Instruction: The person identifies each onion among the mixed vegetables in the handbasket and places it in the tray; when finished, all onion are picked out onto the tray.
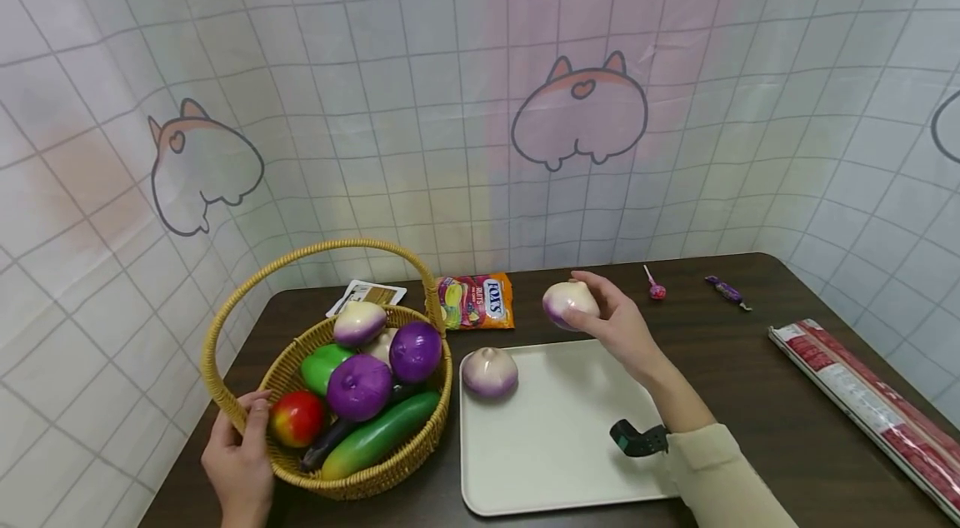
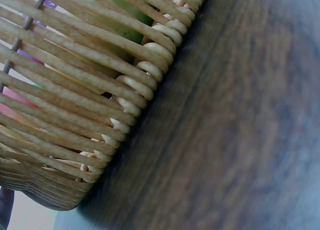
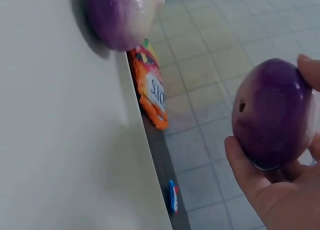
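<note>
Onion, white with a purple base, held in the right hand above the far edge of the tray; fingers and thumb curl round it, and the right wrist view shows the purple underside resting against the fingertips and palm. A second onion of the same kind lies on the tray near its far left corner, well apart from the held one. The left hand grips the near rim of the basket, thumb over the edge; the left wrist view shows only the woven wall and dark table. The basket, just left of the tray, holds two purple onions, another white one, a tomato, a green pepper, a cucumber and an aubergine. Judged step: transfer of an onion from basket to tray, in the carrying phase. The next move would call for lowering onto bare tray, clear of the onion already there. Behind lie a sweet packet, a card, a lollipop and a wrapped sweet; a long packet at right
</note>
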Tool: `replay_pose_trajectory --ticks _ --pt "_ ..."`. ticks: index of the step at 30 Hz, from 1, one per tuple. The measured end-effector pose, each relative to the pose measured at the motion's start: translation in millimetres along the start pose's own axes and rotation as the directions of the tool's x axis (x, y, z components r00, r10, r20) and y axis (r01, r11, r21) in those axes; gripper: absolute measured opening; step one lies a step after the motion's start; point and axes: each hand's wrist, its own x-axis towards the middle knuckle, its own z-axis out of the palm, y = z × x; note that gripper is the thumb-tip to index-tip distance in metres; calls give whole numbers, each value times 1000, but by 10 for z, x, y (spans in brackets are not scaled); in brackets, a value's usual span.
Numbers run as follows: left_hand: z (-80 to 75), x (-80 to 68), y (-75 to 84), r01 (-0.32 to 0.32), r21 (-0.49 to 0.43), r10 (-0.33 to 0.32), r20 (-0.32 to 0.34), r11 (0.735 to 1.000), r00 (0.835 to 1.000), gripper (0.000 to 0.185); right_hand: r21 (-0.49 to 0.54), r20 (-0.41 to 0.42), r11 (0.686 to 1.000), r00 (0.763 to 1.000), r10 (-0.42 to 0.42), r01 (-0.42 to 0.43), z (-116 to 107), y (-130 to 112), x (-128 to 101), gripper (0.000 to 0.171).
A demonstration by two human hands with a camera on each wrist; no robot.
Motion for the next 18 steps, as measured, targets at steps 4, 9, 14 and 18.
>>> replay_pose_trajectory --ticks 4,9,14,18 --pt "-4 -4 8 3 -8 -3 5 1000 1000 21 -21 30 999 999 25 -24 -77 54 -8 59" --pt "-3 -2 5 -9 -18 9 10 1000 1000 20 -39 77 998 996 52 -49 -153 113 -18 62" --pt "5 18 -6 -16 -45 17 11 999 1000 20 -48 116 995 989 90 -85 -194 157 -22 63" --pt "-1 12 -9 -10 -44 10 11 999 1000 19 -78 144 989 980 138 -128 -196 207 -46 62"
